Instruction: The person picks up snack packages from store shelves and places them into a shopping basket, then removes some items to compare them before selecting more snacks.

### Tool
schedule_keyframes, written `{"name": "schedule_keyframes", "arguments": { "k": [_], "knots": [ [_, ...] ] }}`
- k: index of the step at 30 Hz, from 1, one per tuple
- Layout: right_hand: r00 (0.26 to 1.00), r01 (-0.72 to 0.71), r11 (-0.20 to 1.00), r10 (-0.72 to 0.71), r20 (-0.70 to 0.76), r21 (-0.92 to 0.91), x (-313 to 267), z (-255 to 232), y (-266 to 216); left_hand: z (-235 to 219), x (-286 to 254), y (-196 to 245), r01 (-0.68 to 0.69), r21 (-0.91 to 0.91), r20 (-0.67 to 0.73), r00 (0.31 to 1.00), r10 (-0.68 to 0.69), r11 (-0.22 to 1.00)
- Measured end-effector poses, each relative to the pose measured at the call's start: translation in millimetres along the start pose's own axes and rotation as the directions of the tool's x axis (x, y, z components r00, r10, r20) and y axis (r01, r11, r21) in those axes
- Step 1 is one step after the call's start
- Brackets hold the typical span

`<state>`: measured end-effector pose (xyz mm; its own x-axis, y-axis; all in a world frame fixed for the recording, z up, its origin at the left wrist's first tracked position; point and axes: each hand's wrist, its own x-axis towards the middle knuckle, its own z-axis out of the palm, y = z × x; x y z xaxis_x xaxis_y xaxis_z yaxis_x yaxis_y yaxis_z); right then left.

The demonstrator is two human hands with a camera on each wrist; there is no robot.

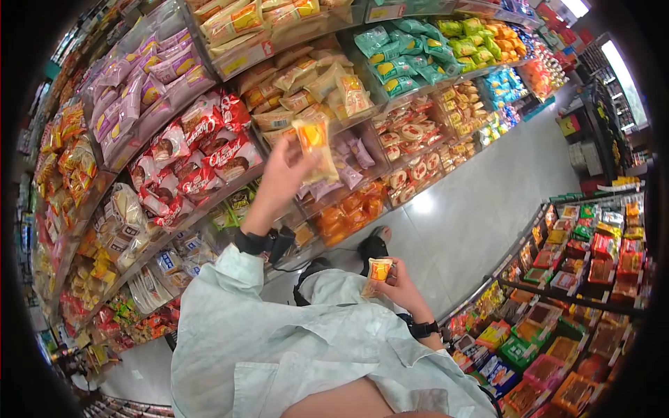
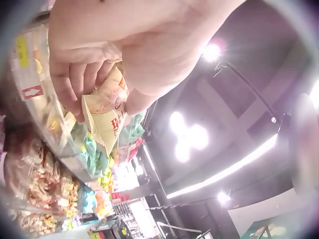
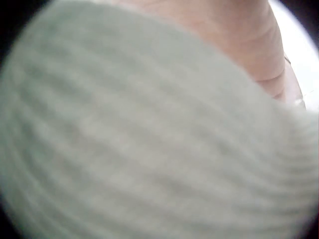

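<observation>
A yellow snack packet (image 1: 313, 143) sits pinched in my left hand (image 1: 282, 174), which I hold raised in front of the shelf rack (image 1: 237, 66) on my left side. My left wrist view shows the packet (image 2: 105, 117) clamped between my thumb and curled fingers (image 2: 75, 82), its crinkled wrapper with red print hanging below my palm, and ceiling lights glaring behind it.

A second, smaller orange-and-yellow packet (image 1: 378, 273) is in my right hand (image 1: 401, 282), held low near my chest, with my fingers wrapped round its side. My right wrist view is filled by my pale green sleeve (image 3: 139, 144), blurred, with a strip of skin along the top, so it shows nothing of that grip.

The raised packet is level with a shelf of pale yellow bags (image 1: 327, 87), just above a row of purple packs (image 1: 348, 150). To its left lie red packs (image 1: 223, 139) with pictures of cakes. Higher up to the right are teal bags (image 1: 394, 59) and green and orange ones (image 1: 481, 38). On my right a low display (image 1: 578, 279) holds rows of boxed goods in red, green and orange. Grey floor tiles (image 1: 481, 202) run between the 2 displays.
</observation>
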<state>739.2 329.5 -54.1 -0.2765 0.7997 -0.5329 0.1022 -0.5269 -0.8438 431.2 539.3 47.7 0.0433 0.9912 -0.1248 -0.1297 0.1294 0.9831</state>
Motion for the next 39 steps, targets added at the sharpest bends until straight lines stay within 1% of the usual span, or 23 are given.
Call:
{"name": "schedule_keyframes", "arguments": {
  "k": [3, 4, 6, 7, 9, 10, 12, 15, 18, 20, 21, 22, 23, 24, 25, 28, 29, 32, 33, 34, 36, 38, 39],
  "knots": [
    [0.998, 0.059, 0.998, -0.059, 0.036, 0.011, 25, -42, -13, 17, 40, 25, -0.134, 0.075, -0.131, 0.981, 0.143, 0.988],
    [0.994, 0.099, 0.995, -0.099, 0.034, 0.015, 33, -59, -15, 20, 56, 26, -0.117, 0.091, -0.168, 0.977, 0.131, 0.989],
    [0.984, 0.178, 0.983, -0.179, 0.023, 0.039, 50, -95, -15, 20, 90, 16, -0.105, 0.249, -0.207, 0.965, 0.159, 0.963],
    [0.99, 0.144, 0.987, -0.144, 0.0, 0.073, 56, -110, -26, 24, 94, 9, -0.064, 0.353, -0.229, 0.961, 0.153, 0.933],
    [0.982, 0.185, 0.982, -0.184, -0.031, 0.036, 67, -139, -45, 27, 106, -9, 0.021, 0.541, -0.275, 0.949, 0.154, 0.841],
    [0.978, 0.202, 0.979, -0.201, -0.048, 0.017, 74, -151, -52, 11, 114, -34, 0.071, 0.701, -0.292, 0.936, 0.196, 0.71],
    [0.978, 0.208, 0.976, -0.206, -0.025, 0.067, 87, -171, -61, 32, 92, -31, 0.064, 0.731, -0.336, 0.9, 0.277, 0.679],
    [0.985, 0.159, 0.983, -0.165, 0.047, 0.096, 105, -192, -75, 59, 57, -26, 0.054, 0.847, -0.336, 0.825, 0.454, 0.529],
    [0.986, 0.079, 0.995, -0.087, 0.143, 0.064, 129, -201, -76, 91, 21, -28, 0.104, 0.823, -0.4, 0.804, 0.439, 0.559],
    [0.956, 0.072, 0.996, -0.085, 0.281, 0.057, 141, -200, -90, 117, -2, -38, 0.051, 0.768, -0.355, 0.863, 0.358, 0.639],
    [0.939, 0.058, 0.997, -0.07, 0.338, 0.045, 145, -196, -100, 137, -14, -44, 0.092, 0.73, -0.354, 0.898, 0.26, 0.677],
    [0.919, 0.046, 0.998, -0.055, 0.392, 0.03, 148, -192, -109, 153, -24, -49, 0.083, 0.67, -0.282, 0.948, 0.15, 0.738],
    [0.892, 0.086, 0.996, -0.074, 0.446, -0.006, 152, -187, -117, 169, -35, -55, 0.065, 0.662, -0.195, 0.977, 0.088, 0.746],
    [0.864, 0.128, 0.991, -0.093, 0.495, -0.037, 155, -182, -124, 179, -43, -66, 0.13, 0.577, -0.111, 0.991, -0.08, 0.806],
    [0.835, 0.173, 0.983, -0.111, 0.539, -0.066, 158, -178, -130, 198, -46, -48, 0.168, 0.472, -0.049, 0.985, -0.164, 0.865],
    [0.787, 0.269, 0.959, -0.161, 0.596, -0.095, 156, -164, -144, 213, -49, -59, 0.086, 0.383, -0.081, 0.995, -0.06, 0.92],
    [0.774, 0.275, 0.959, -0.176, 0.608, -0.073, 154, -161, -146, 209, -47, -57, 0.11, 0.428, -0.099, 0.992, -0.075, 0.897],
    [0.804, 0.422, 0.89, -0.278, 0.526, -0.174, 144, -158, -159, 167, -26, -54, 0.015, 0.653, -0.198, 0.968, 0.151, 0.757],
    [0.827, 0.434, 0.887, -0.324, 0.459, -0.156, 138, -156, -158, 150, -15, -45, 0.022, 0.509, -0.295, 0.944, 0.151, 0.86],
    [0.85, 0.4, 0.904, -0.306, 0.429, -0.148, 134, -158, -154, 129, -3, -36, 0.017, 0.35, -0.385, 0.914, 0.127, 0.937],
    [0.891, 0.334, 0.935, -0.272, 0.365, -0.118, 130, -164, -136, 87, 22, -23, -0.162, 0.185, -0.546, 0.803, 0.239, 0.969],
    [0.94, 0.209, 0.976, -0.185, 0.286, -0.056, 124, -168, -114, 56, 39, 6, -0.183, -0.176, -0.608, 0.793, 0.039, 0.967],
    [0.96, 0.143, 0.99, -0.134, 0.247, -0.018, 117, -167, -104, 35, 52, 3, -0.215, -0.223, -0.587, 0.808, 0.045, 0.951]
  ]
}}
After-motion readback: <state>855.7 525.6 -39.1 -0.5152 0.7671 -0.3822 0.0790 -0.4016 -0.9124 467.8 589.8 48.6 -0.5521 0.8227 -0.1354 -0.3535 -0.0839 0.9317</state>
